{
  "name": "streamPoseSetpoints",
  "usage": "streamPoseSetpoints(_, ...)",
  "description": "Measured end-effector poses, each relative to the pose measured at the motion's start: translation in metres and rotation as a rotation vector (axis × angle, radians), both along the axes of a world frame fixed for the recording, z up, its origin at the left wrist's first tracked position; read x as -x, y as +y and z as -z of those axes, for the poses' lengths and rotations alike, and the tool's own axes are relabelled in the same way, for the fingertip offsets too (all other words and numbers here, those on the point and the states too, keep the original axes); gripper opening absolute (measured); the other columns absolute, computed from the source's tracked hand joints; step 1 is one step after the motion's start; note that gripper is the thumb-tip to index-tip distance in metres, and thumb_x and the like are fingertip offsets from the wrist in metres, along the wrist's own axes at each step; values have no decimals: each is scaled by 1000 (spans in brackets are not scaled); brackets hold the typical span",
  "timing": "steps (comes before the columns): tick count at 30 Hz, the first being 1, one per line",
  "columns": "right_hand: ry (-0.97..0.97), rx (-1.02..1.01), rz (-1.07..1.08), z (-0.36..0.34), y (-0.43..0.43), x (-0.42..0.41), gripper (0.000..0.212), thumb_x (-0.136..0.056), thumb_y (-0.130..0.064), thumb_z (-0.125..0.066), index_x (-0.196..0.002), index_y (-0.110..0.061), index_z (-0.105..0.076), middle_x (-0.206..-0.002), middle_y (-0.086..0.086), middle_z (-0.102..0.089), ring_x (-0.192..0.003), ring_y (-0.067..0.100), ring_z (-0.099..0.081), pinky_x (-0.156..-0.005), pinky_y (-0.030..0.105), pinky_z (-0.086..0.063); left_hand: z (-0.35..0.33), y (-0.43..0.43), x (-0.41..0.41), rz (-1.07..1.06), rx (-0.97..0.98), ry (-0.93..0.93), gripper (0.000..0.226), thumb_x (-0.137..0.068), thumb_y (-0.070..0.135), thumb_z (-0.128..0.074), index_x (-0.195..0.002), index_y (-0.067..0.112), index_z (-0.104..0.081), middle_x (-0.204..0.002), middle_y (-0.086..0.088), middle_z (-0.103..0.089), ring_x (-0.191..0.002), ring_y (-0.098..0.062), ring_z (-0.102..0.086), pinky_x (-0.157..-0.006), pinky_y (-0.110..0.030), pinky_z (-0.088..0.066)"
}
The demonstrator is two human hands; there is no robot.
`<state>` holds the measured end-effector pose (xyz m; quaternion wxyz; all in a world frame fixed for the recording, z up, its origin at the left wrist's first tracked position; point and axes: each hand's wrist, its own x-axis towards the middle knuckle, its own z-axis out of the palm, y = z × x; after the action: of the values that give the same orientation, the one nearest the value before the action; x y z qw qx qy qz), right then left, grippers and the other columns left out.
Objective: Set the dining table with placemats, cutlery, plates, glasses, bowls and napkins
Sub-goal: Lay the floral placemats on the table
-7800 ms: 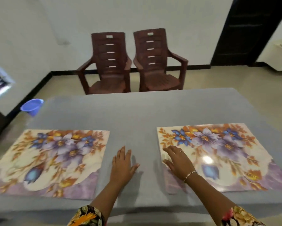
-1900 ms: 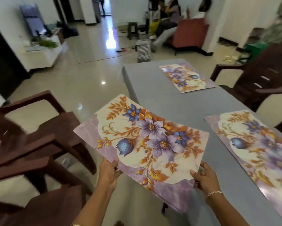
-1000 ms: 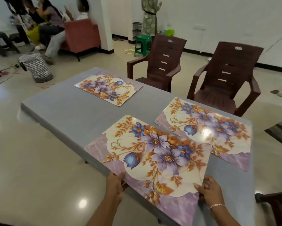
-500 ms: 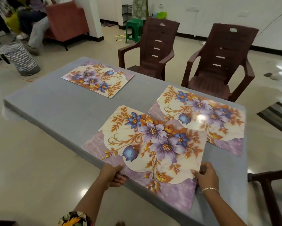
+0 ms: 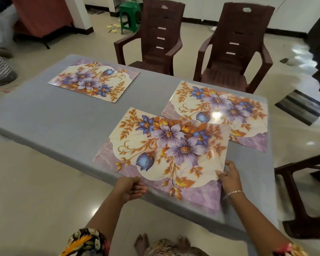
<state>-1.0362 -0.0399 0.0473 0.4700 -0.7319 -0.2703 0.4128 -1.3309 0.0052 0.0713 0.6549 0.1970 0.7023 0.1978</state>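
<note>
The left hand point(image 5: 132, 187) and right hand point(image 5: 229, 177) are gripping the placemat point(image 5: 166, 150), which is lying along the bench's point(image 5: 63, 117) near edge and overlapping the neighbouring placemat point(image 5: 220, 108), so sliding it is risking dragging that one askew.

Glossy beige floor point(image 5: 35, 182), brown plastic chairs point(image 5: 235, 58), green stool point(image 5: 129, 12)
</note>
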Motion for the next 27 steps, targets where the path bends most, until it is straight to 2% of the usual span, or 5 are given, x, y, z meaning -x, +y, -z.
streamPoseSetpoints(3, 159, -55, 72, -7, 3, 3, 26, -89, 11, -47, -101, -12, -47, -91, 8, -59, -79, 19, -57, -57, 17, -54, -5, 0, 0, -92, -67, -10, 19, -93, 14, -57, -87, -4, -59, -61, -14, -66, -52, -22, -64, -40, -22, -53)
streamPoseSetpoints(8, 286, -98, 75, -12, 12, 8, 33, -87, 13, -47, -92, -19, -52, -86, 10, -60, -76, 20, -57, -59, 21, -54, -18, 11, 1, -338, -240, -124, 21, -93, -1, -52, -114, 0, -52, -94, -16, -61, -70, -24, -59, -42, -22, -54)
streamPoseSetpoints(16, 300, -171, -65, -22, 47, 58, 34, -88, 13, -47, -110, -12, -47, -94, 6, -60, -82, 19, -57, -62, 16, -53, -32, 24, 51, -495, -381, -111, 19, -94, 0, -49, -113, -1, -55, -81, -9, -62, -71, -21, -60, -43, -20, -54)
streamPoseSetpoints(23, 246, -229, -206, -28, 95, 153, 35, -86, 19, -43, -109, -8, -43, -87, 3, -58, -64, 1, -63, -61, 21, -53, -38, 52, 146, -647, -444, -130, 22, -90, -5, -53, -70, 5, -53, -61, -9, -56, -36, -7, -54, -40, -20, -51)
streamPoseSetpoints(27, 318, -195, -216, -18, 125, 227, 49, -81, 12, -56, -125, -3, -42, -98, 18, -62, -77, 23, -60, -53, 16, -52, -40, 75, 221, -669, -445, -124, 13, -90, -4, -54, -79, 2, -58, -46, -2, -62, -35, -9, -57, -38, -19, -50)
